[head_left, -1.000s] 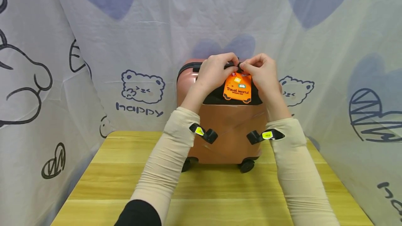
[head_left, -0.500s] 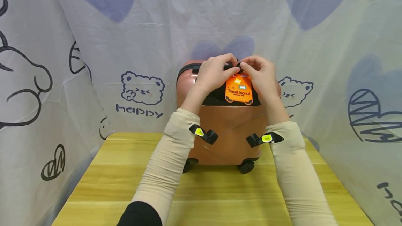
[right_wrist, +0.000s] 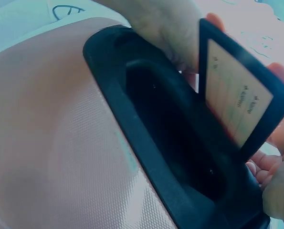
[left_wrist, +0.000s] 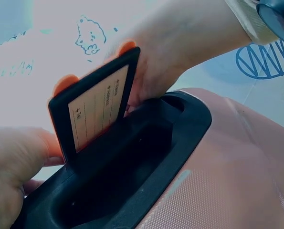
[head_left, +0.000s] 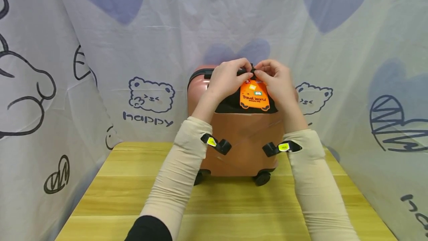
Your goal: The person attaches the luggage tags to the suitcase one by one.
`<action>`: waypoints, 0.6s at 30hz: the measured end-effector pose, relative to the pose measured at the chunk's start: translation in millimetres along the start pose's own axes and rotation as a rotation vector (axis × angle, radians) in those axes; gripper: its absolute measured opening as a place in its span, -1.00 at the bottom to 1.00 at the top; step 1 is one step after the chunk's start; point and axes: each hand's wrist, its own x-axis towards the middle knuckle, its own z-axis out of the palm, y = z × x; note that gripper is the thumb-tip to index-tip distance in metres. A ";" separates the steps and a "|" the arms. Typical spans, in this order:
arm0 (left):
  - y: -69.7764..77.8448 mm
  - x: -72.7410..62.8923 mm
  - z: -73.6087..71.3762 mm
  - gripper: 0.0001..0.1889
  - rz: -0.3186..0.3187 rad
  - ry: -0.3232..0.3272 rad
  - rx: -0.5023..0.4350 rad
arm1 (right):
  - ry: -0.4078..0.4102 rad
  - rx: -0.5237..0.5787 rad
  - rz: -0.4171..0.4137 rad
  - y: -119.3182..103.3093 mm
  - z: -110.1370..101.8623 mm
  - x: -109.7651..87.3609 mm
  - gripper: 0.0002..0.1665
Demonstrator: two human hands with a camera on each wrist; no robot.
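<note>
An orange luggage tag point(head_left: 255, 97) printed "Travel World" hangs at the upper front of a pink-brown suitcase point(head_left: 244, 142). Its back, with a black frame and a lined card point(left_wrist: 98, 109), shows in the left wrist view. From the left, my left hand point(head_left: 229, 77) pinches with thumb and fingertips at the tag's short black strap point(head_left: 253, 73), just above the tag. On the other side, my right hand point(head_left: 280, 84) pinches the same strap, its fingertips close to the left ones. Fingers partly hide the strap, and the wrist views do not show the fingertips' grip clearly.
The suitcase stands upright on its black wheels point(head_left: 262, 178) on a wood-grain table point(head_left: 220, 211). A black recessed handle panel point(right_wrist: 151, 119) lies beside the tag. White curtains point(head_left: 160, 40) printed with hearts and bears hang behind and at both sides.
The tag has swung slightly right and hangs straighter. My right hand has shifted slightly down and left, while the left hand stays nearly still at the strap.
</note>
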 end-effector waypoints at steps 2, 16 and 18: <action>-0.5 -0.5 0.3 -0.84 -0.001 -0.002 0.004 | 0.001 -0.034 -0.008 0.0 2.3 -0.5 -0.85; 0.8 1.2 0.5 -0.82 -0.037 0.008 -0.007 | -0.020 -0.057 -0.037 0.2 0.3 -1.8 -0.82; 0.2 1.3 0.0 -0.83 -0.039 0.005 -0.005 | -0.013 -0.051 -0.031 0.0 2.2 -1.1 -0.84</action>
